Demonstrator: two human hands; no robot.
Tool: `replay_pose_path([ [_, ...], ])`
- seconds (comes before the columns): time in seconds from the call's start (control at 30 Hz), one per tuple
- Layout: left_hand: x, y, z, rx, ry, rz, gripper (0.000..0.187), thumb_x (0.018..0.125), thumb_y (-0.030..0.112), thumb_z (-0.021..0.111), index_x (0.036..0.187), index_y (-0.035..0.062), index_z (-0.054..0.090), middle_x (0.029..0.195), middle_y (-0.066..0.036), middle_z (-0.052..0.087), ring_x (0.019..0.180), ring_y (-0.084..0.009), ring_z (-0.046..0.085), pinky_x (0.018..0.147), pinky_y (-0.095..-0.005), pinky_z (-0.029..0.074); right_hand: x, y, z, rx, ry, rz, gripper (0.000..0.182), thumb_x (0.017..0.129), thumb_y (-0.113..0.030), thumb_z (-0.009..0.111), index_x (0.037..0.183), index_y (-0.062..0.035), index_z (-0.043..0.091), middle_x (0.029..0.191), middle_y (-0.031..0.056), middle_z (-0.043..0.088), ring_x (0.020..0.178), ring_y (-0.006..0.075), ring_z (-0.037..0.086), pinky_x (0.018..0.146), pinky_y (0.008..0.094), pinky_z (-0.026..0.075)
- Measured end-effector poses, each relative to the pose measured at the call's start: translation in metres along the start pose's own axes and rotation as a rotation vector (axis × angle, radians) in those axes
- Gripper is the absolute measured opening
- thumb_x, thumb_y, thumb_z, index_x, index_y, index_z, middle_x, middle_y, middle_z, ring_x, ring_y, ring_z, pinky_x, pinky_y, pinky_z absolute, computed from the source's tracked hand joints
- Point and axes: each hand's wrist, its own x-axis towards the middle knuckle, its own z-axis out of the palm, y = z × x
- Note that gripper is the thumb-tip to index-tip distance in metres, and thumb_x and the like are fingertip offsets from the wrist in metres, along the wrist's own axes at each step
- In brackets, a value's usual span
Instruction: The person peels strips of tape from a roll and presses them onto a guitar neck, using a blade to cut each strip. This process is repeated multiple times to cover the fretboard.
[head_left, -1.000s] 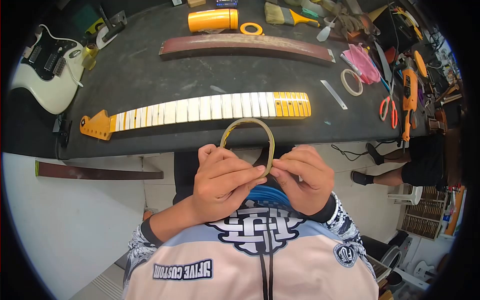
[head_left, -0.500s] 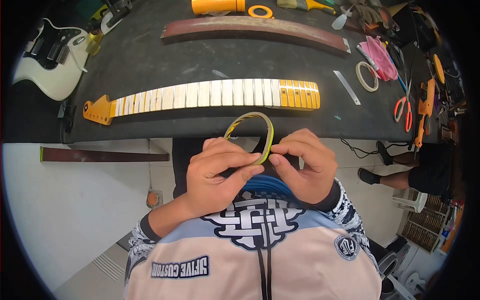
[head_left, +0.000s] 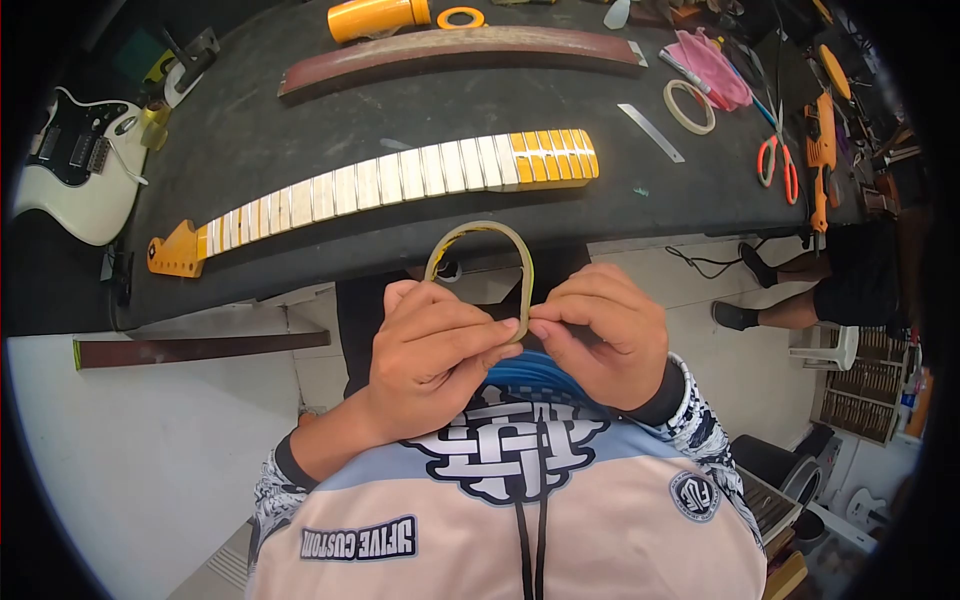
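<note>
Between my hands, in front of the bench edge, is a roll of thin yellow-green tape (head_left: 527, 270), held upright as a ring. My left hand (head_left: 425, 350) grips its lower left side between thumb and fingers. The thumb and index finger of my right hand (head_left: 605, 335) pinch at the ring's right edge; whether they hold the tape's end is too small to tell. Beyond them a guitar neck (head_left: 370, 183) lies on the dark bench, its headstock to the left. White strips cover most of the fretboard between the frets.
On the bench (head_left: 480, 100) are a long reddish-brown beam (head_left: 460, 50), a metal blade (head_left: 650, 133), a masking tape roll (head_left: 668, 95), red-handled scissors (head_left: 789, 165), a pink cloth (head_left: 715, 65) and a white guitar body (head_left: 75, 170). Another person's legs (head_left: 790, 290) show at the right.
The view has shifted and tilted, so the bench items sit further left and the neck slants more. The tape ring has turned to face the camera more, still held by both hands.
</note>
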Motion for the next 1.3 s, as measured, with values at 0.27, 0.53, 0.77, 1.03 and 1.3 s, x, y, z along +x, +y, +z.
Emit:
replay_pose_path([
  [0.27,-0.01,-0.001,-0.007,-0.051,-0.033,0.006,0.029,0.073,0.008,0.089,0.1,0.0102,0.081,0.087,0.001,0.073,0.077,-0.0175,0.059,0.078,-0.0318,0.038,-0.003,-0.005,0.007,-0.003,-0.07,-0.024,0.019,0.076,0.0,0.08,0.09,-0.004,0.067,0.086,0.0068,0.068,0.079,0.0256,0.064,0.074,0.0367,0.048],
  [0.53,-0.013,-0.004,-0.009,-0.131,0.014,-0.018,0.026,0.076,0.009,0.087,0.101,0.0144,0.081,0.089,0.005,0.073,0.08,-0.0151,0.059,0.082,-0.0333,0.033,0.005,-0.005,0.014,0.003,-0.129,-0.117,0.018,0.085,-0.003,0.072,0.095,-0.0041,0.057,0.085,0.009,0.059,0.076,0.0292,0.057,0.072,0.0383,0.047],
  [0.77,-0.014,-0.002,-0.005,-0.142,0.095,-0.074,0.025,0.075,0.007,0.087,0.099,0.0109,0.081,0.084,0.002,0.074,0.075,-0.0135,0.061,0.078,-0.0311,0.035,0.005,-0.001,0.022,0.083,-0.105,-0.061,0.015,0.089,-0.004,0.067,0.096,-0.0032,0.054,0.086,0.0111,0.056,0.075,0.0298,0.054,0.071,0.0382,0.046],
  [1.03,-0.019,0.001,-0.001,-0.095,0.162,-0.129,0.024,0.074,0.006,0.088,0.096,0.0076,0.08,0.082,-0.001,0.074,0.071,-0.0139,0.064,0.074,-0.0301,0.037,-0.003,-0.007,0.017,0.09,-0.065,0.017,0.02,0.087,-0.004,0.072,0.103,0.0002,0.061,0.096,0.0129,0.063,0.087,0.0298,0.061,0.079,0.0362,0.051],
  [1.3,-0.023,0.0,0.001,-0.041,0.189,-0.09,0.026,0.073,0.006,0.088,0.097,0.0074,0.08,0.083,-0.001,0.074,0.071,-0.0143,0.064,0.072,-0.0311,0.036,-0.01,-0.015,0.021,0.072,0.079,0.105,0.029,0.079,-0.003,0.084,0.105,0.0015,0.072,0.096,0.0125,0.07,0.084,0.026,0.065,0.078,0.0346,0.052],
])
